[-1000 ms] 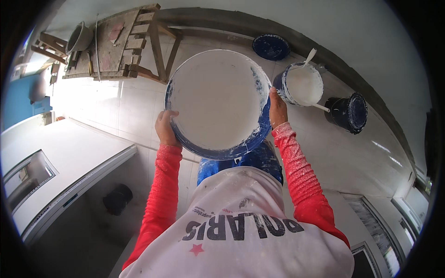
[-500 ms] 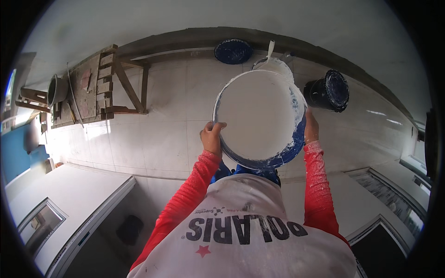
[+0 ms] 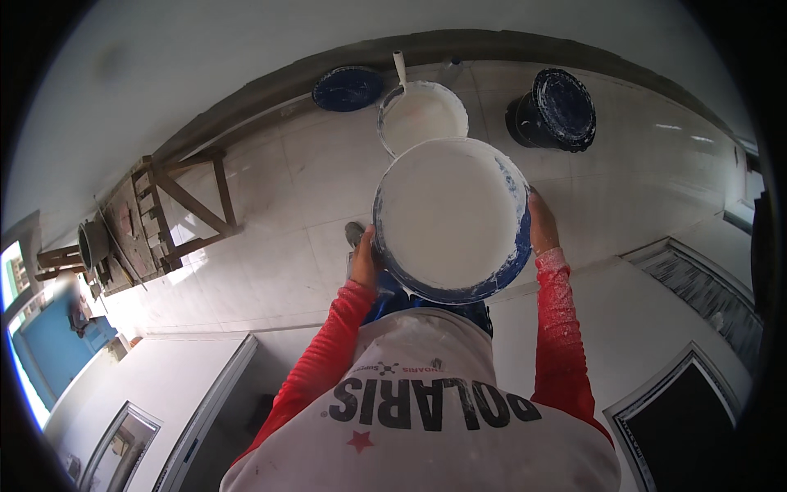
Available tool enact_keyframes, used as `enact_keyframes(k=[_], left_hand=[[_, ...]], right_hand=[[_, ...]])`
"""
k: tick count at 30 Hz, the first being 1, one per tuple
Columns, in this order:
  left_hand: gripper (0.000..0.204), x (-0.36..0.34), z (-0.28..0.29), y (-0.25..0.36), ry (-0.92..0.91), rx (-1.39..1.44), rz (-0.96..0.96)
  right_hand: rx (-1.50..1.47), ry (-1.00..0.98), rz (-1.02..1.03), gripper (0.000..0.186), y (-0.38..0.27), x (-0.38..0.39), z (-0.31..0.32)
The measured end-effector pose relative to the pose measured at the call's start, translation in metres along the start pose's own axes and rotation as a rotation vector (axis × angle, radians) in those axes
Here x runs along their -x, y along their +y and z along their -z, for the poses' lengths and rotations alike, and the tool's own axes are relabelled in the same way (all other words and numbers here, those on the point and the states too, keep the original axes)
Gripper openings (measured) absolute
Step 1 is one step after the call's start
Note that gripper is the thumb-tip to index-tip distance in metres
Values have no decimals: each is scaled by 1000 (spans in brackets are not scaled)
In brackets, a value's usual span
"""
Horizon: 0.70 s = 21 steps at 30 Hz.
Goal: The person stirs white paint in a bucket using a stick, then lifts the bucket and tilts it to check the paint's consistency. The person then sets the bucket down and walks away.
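Observation:
Between my two hands is a large blue bucket (image 3: 512,262) full of white paint-like liquid, its rim smeared white. My left hand (image 3: 364,261) presses on the bucket's left side, and my right hand (image 3: 542,223) grips its right side; some fingers of both are hidden behind it. Just beyond it on the floor stands a second bucket (image 3: 466,123), also filled with white liquid. A white-coated handle (image 3: 399,69) sticks up from that bucket's far left edge.
A blue lid (image 3: 348,88) lies on the floor near the wall, left of the second bucket. To the right stands a dark lidded bucket (image 3: 518,123). A wooden trestle (image 3: 197,205) occupies the left, and a doorway (image 3: 209,402) opens at lower left.
My view has turned and shifted, so the floor bucket, lid and trestle now appear further left. The held bucket is apart from my left thumb, which no longer hooks over its rim.

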<state>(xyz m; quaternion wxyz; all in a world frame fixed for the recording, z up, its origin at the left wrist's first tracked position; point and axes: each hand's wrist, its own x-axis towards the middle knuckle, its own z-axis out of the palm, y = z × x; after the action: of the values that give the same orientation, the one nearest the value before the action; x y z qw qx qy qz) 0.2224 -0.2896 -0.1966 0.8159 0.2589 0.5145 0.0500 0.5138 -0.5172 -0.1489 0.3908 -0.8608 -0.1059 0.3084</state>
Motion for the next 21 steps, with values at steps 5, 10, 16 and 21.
enact_keyframes(k=[5,10,16,21], left_hand=[[77,-22,16,12,24,-86,84],[83,-55,7,46,50,-167,227],[84,-120,41,65,-52,-93,302],[84,-172,40,72,-13,-225,491]], right_hand=[[207,-65,-80,68,-9,-29,-23],[324,-101,-234,70,2,-67,-52],[392,-208,-390,74,10,-115,-108],[498,-280,-514,82,50,-141,-110]])
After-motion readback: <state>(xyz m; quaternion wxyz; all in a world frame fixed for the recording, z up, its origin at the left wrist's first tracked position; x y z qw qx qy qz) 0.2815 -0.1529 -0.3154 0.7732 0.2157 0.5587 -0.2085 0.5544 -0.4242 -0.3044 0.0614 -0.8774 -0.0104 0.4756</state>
